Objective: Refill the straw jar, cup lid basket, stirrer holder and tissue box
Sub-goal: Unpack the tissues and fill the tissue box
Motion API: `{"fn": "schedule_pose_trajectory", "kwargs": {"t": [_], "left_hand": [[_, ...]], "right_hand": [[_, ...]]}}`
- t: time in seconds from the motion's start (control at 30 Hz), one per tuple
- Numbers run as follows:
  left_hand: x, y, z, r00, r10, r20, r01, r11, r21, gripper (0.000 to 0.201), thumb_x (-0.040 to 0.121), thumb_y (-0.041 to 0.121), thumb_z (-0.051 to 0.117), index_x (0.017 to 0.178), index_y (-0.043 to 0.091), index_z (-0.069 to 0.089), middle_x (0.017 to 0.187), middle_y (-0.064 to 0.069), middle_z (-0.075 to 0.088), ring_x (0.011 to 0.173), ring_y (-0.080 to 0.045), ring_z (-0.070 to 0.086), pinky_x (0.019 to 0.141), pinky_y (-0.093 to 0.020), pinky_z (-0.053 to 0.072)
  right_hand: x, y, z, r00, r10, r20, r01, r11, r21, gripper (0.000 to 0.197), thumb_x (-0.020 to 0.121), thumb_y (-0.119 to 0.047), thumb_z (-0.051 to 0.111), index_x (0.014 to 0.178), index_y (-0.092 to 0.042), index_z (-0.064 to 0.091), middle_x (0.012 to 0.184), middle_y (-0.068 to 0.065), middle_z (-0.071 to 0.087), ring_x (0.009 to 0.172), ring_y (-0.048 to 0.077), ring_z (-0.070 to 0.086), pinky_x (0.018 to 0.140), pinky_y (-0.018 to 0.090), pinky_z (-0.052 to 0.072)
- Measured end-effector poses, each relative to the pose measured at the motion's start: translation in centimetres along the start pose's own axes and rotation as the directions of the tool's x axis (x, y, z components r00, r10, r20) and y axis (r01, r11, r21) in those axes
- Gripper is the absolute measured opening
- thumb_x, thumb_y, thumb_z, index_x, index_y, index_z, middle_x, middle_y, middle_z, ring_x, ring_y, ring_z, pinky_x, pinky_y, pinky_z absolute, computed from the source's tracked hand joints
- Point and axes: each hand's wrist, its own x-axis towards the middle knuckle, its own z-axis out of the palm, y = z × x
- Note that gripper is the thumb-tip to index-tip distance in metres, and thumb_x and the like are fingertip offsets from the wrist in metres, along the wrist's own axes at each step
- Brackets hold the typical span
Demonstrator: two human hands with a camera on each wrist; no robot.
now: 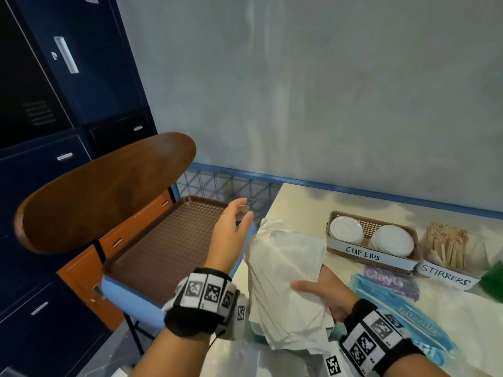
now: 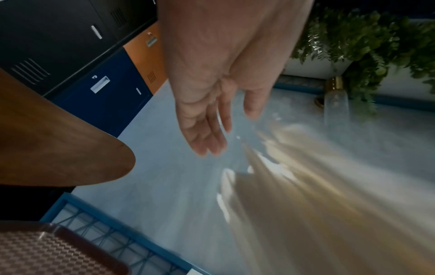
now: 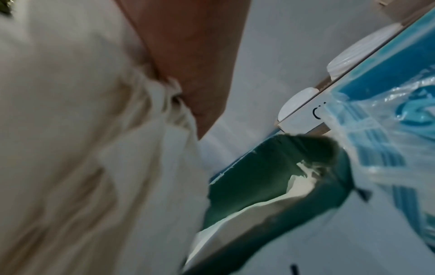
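Right hand holds tissues over pale table by grey wall.

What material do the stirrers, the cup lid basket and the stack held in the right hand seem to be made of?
Stirrers: pale flat sticks, apparently unfinished wood.
Cup lid basket: tan perforated lattice walls, likely moulded plastic, matt.
Stack of tissues gripped by the right hand: thin, soft, creased white sheets, probably paper.
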Motion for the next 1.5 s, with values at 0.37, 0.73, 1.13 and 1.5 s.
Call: {"fn": "schedule_pose_trajectory", "kwargs": {"t": [0.37,0.73,1.13,1.5], "left_hand": [[2.5,0.4,-1.3,0.978,-0.051,0.203,0.041,0.998,0.052,0.016,0.085,0.014,0.064,0.077,0.001,0.061,0.066,-0.003,0.058,0.059,-0.012,0.05,0.061,-0.027,0.044],[2.2,2.5,1.1,0.977,-0.187,0.106,0.189,0.982,-0.001,0.013,0.094,0.013,0.041,0.081,0.011,0.043,0.072,0.004,0.045,0.067,-0.013,0.042,0.056,-0.023,0.033],[3.7,4.8,-1.1,0.953,0.023,-0.301,-0.031,0.999,-0.021,0.006,0.098,0.016,0.043,0.095,0.011,0.043,0.074,0.009,0.048,0.065,0.0,0.045,0.054,-0.011,0.038],[1.9,10.4,-7.4,0.986,0.167,0.025,-0.151,0.935,-0.32,0.023,0.092,0.002,0.047,0.082,0.015,0.064,0.085,0.007,0.061,0.075,-0.008,0.055,0.061,-0.027,0.044]], "right_hand": [[0.0,0.4,0.7,0.994,0.031,0.107,-0.032,0.999,0.005,0.075,0.05,-0.022,0.083,0.118,-0.018,0.053,0.115,0.009,0.067,0.104,0.024,0.065,0.081,0.032,0.055],[0.3,1.4,1.3,0.993,0.046,0.105,-0.067,0.976,0.206,0.104,0.028,-0.031,0.096,0.12,-0.005,0.053,0.109,0.02,0.068,0.102,0.035,0.065,0.083,0.043,0.053],[-0.2,1.8,0.1,0.997,0.028,0.067,-0.046,0.957,0.285,0.107,0.03,-0.028,0.096,0.125,-0.011,0.05,0.117,0.02,0.065,0.109,0.037,0.061,0.093,0.05,0.048],[0.2,-3.0,-1.1,0.991,0.135,-0.016,-0.136,0.985,-0.105,0.047,0.088,-0.01,0.058,0.131,-0.019,0.041,0.128,0.002,0.055,0.117,0.022,0.05,0.098,0.043,0.045]]}}
